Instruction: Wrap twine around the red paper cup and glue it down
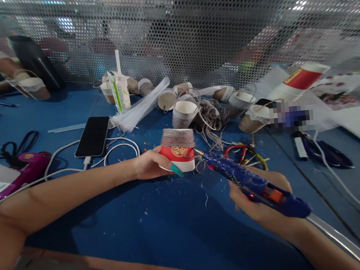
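A red and white paper cup (186, 152), its upper part wound with grey-brown twine (177, 137), is gripped from the left by my left hand (152, 164), thumb across its lower side. My right hand (262, 199) is wrapped round a blue glue gun (234, 173) with an orange part and a small red light. The gun points up-left, its nozzle at the right side of the cup beside the twine; whether it touches cannot be made out. Behind the cup lies a tangled heap of twine (212, 117).
A phone (92, 137) on a white cable lies left, near a magenta device (21, 171). Behind are glue sticks (142, 107), a drink carton (120, 90) and several twine-wrapped cups. Red-handled pliers (240, 152) and dark-handled scissors (331, 154) lie right. A perforated metal screen (157, 31) stands behind.
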`<state>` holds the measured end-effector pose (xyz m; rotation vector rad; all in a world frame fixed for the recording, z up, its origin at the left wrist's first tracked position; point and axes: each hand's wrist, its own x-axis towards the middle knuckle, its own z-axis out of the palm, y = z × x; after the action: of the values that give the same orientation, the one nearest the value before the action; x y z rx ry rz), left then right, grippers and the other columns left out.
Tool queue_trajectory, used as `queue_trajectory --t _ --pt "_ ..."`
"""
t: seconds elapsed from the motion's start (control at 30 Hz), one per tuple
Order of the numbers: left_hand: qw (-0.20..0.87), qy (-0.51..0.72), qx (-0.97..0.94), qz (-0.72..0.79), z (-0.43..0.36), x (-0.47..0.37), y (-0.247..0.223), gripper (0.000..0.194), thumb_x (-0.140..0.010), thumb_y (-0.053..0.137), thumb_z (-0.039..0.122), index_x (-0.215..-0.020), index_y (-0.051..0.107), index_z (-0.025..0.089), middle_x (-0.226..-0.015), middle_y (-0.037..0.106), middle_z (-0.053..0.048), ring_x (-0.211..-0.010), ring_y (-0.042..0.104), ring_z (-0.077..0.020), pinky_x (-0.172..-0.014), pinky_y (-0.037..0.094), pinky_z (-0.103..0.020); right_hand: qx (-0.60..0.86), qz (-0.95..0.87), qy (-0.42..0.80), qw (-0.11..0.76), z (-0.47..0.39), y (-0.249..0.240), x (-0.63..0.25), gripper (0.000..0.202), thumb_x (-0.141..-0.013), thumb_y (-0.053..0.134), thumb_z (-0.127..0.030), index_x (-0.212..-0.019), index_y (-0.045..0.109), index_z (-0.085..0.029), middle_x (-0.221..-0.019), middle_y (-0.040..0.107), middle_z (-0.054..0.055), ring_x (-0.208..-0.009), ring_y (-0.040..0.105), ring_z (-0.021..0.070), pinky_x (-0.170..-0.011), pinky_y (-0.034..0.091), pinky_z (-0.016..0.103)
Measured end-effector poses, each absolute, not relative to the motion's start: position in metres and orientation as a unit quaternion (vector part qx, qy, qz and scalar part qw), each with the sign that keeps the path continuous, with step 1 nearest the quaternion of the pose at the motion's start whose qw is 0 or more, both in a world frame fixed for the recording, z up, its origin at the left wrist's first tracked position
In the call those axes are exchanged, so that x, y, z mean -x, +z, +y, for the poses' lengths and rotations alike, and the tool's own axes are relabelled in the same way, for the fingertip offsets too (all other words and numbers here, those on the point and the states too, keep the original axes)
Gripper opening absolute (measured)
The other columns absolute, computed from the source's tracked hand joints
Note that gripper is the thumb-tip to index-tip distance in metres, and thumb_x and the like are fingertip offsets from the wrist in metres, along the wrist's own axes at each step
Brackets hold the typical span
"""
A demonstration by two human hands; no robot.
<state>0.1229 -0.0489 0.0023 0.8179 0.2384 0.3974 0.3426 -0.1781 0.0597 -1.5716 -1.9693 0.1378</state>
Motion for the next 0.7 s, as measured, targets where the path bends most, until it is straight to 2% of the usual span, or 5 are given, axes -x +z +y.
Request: queue_trajectory --t 0.23,0.33,0.43,0.57,0.7 --pt "0.898 0.192 -0.383 0.102 -0.047 -0.122 0.002 0.053 -0.051 0.070 0.012 -0.104 0.073 0.014 -0.090 0.075 -0.005 -0.082 0.066 -0.0166 -0.081 0.048 -0.028 0.605 -0.735 0.083 0.295 -0.178 0.058 -0.344 0.029 -0.082 0.052 -0.020 -0.056 0.039 -0.025 -0.046 0.049 -0.004 -0.041 0.049 0.0119 -0.044 0.041 0.026" --pt "0.898 0.202 -0.376 0.104 -0.047 -0.123 0.000 0.053 -0.051 0.070 0.012 -0.104 0.071 0.014 -0.093 0.075 -0.007 -0.088 0.066 -0.0191 -0.082 0.047 -0.029 0.590 -0.746 0.058 0.304 -0.175 0.055 -0.348 0.028 -0.082 0.053 -0.023 -0.058 0.041 -0.025 -0.049 0.048 -0.003 -0.041 0.047 0.0119 -0.045 0.039 0.027" --pt "0.896 0.225 -0.358 0.137 -0.048 -0.124 0.000 0.047 -0.052 0.073 0.010 -0.099 0.071 0.014 -0.089 0.073 -0.006 -0.085 0.065 -0.0177 -0.080 0.047 -0.029 0.575 -0.759 -0.006 0.306 -0.169 0.054 -0.355 0.018 -0.083 0.057 -0.027 -0.067 0.048 -0.024 -0.060 0.055 -0.001 -0.051 0.054 0.0147 -0.053 0.043 0.029" --pt "0.890 0.257 -0.327 0.187 -0.049 -0.125 0.002 0.047 -0.051 0.078 0.007 -0.097 0.070 0.016 -0.090 0.073 -0.004 -0.083 0.065 -0.0154 -0.076 0.047 -0.026 0.640 -0.726 -0.141 0.207 -0.161 0.059 -0.366 0.023 -0.086 0.057 -0.036 -0.073 0.040 -0.025 -0.070 0.057 0.004 -0.058 0.056 0.0200 -0.055 0.039 0.033" --pt "0.886 0.258 -0.339 0.183 -0.048 -0.126 0.002 0.048 -0.053 0.079 0.008 -0.099 0.069 0.015 -0.092 0.072 -0.005 -0.084 0.065 -0.0160 -0.075 0.047 -0.026 0.728 -0.649 -0.199 0.090 -0.157 0.060 -0.385 0.050 -0.075 0.071 -0.048 -0.072 0.026 -0.027 -0.069 0.047 0.004 -0.045 0.043 0.0161 -0.042 0.023 0.029"
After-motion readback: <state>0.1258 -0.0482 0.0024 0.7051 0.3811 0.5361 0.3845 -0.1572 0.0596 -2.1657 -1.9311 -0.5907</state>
